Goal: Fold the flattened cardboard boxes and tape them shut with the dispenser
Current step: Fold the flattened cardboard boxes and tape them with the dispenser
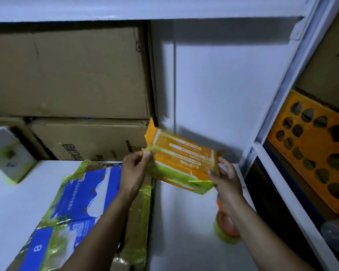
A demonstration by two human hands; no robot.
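An orange box point(182, 157) with white print and yellow-green tape along its edges is held in the air above the white shelf point(184, 222). My left hand point(134, 169) pinches its left end between thumb and fingers. My right hand point(224, 178) grips its right end, the thumb on the near face. One orange flap sticks up at the box's upper left corner. The tape dispenser point(223, 225), orange with a roll of yellow-green tape, lies on the shelf under my right forearm, partly hidden by it.
A blue and white flattened box point(76, 202) with green tape lies at the lower left. Brown cartons point(67, 75) fill the shelf at the back left. A small white box point(10, 159) stands far left. An orange perforated sheet point(313, 149) leans behind the shelf post point(282, 94).
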